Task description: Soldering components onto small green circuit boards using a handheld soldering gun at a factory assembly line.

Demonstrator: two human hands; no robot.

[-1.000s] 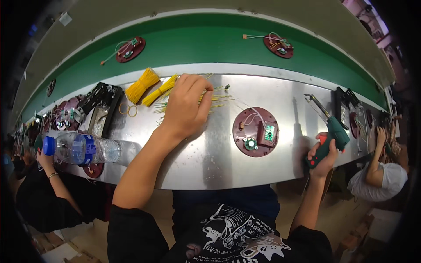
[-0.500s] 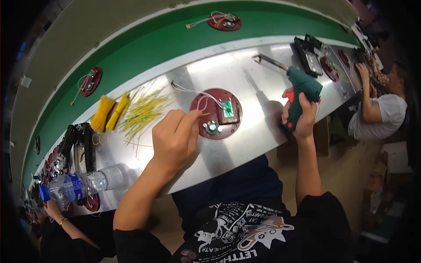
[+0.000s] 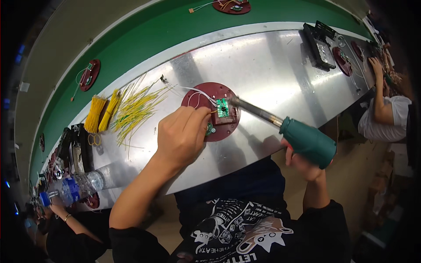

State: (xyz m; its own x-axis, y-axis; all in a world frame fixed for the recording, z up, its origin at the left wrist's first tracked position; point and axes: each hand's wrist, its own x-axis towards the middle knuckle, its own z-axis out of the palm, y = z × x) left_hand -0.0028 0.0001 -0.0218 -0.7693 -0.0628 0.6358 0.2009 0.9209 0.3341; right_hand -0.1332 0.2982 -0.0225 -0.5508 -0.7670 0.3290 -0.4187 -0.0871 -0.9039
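My left hand (image 3: 182, 138) is closed in a pinch on a short yellow wire (image 3: 214, 112), its end at the left edge of a green circuit board (image 3: 223, 107). The board sits on a dark red round disc (image 3: 227, 132) lying on the metal table. White wires (image 3: 195, 90) run from the board to the left. A small round green part (image 3: 210, 129) on the disc is partly behind my fingers. My right hand (image 3: 305, 166) grips a green soldering gun (image 3: 307, 141), its metal nozzle reaching the board's right edge. The fine tip cannot be made out.
Left of the disc lie loose yellow wires (image 3: 138, 111) and tied yellow bundles (image 3: 95, 113). A plastic bottle (image 3: 74, 187) lies near a black tray (image 3: 79, 147). A black holder (image 3: 319, 49) and another disc (image 3: 342, 60) lie far right. Co-workers sit at both sides.
My right hand has swung the soldering gun down and left, from pointing away to its nozzle at the circuit board. My left hand has brought the yellow wire against the board.
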